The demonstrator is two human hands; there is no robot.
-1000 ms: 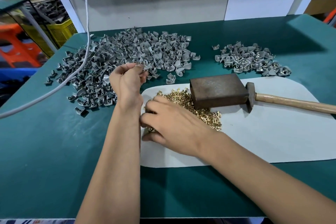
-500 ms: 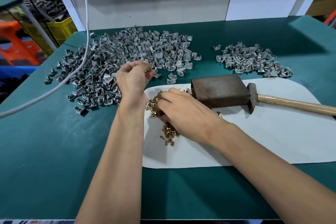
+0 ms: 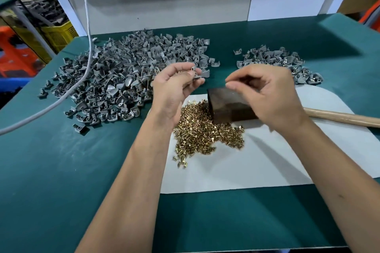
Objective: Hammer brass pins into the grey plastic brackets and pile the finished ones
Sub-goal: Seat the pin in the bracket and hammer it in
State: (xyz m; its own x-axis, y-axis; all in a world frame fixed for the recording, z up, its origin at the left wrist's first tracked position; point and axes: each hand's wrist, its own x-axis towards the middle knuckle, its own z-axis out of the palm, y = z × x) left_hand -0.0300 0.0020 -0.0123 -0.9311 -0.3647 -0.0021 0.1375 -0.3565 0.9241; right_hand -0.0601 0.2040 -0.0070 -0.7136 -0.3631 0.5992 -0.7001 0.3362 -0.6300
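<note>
- My left hand [image 3: 176, 86] is up over the table [image 3: 61, 170], thumb and fingertips pinching one grey bracket [image 3: 194, 72], palm turned toward me.
- My right hand [image 3: 265, 92] hangs level with it, thumb and forefinger pressed together at the tip. I take it there's a brass pin in that grip, but it's too small and blurred to see, so I can't say for sure.
- The key relation: the bracket lies to the left of the right pinch, a short gap between them, both raised above the dark metal block [image 3: 230, 107].
- So the pinch has to travel leftward to meet the bracket. I can't make out the hole from here, nor which way the pin's long axis points.
- The spare pins [image 3: 205, 131] are heaped on the white sheet [image 3: 267, 162], just below and between my wrists.
- Raw brackets [image 3: 127, 76] sit far left; the smaller pile [image 3: 275, 61] far right looks like the finished ones.
- The hammer [image 3: 339, 118] lies behind my right wrist, handle pointing right, so the right hand is nearer to it.
</note>
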